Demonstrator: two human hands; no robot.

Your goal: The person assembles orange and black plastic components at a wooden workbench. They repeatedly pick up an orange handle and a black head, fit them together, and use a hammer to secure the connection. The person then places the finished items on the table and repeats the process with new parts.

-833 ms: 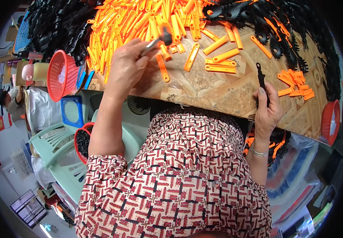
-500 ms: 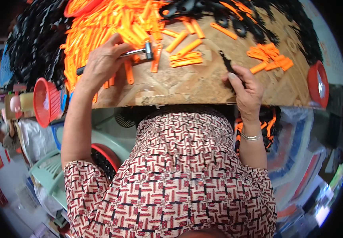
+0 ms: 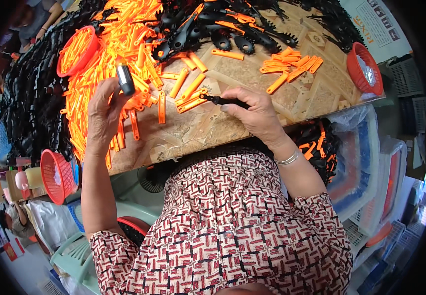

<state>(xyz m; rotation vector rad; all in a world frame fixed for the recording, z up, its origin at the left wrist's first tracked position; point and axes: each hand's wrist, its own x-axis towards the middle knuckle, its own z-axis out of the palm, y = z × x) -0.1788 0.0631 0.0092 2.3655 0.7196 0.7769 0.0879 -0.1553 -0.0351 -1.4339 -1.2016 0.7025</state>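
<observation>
A small hammer (image 3: 125, 81) with a metal and black head is gripped in my left hand (image 3: 103, 110), raised in front of the big heap of orange plastic handles (image 3: 129, 39). My right hand (image 3: 256, 112) pinches a slim black plastic piece (image 3: 219, 100) between thumb and fingers, pointing left. Its tip overlaps a few stacked orange handles (image 3: 187, 105) on the table; whether it touches them I cannot tell. Loose orange handles (image 3: 192, 86) lie just beyond that tip. The far end of the black piece is hidden in my palm.
Black slotted spoons and other utensils (image 3: 220, 40) lie along the far side. A smaller orange pile (image 3: 289, 68) sits at right, near a red basket (image 3: 364, 73). A red basket of orange handles (image 3: 94, 48) stands within the heap. Another person's arm (image 3: 50, 20) shows far left.
My right hand has carried the black piece left to the stacked orange handles. My left hand has lifted and turned the hammer. The whole view has tilted.
</observation>
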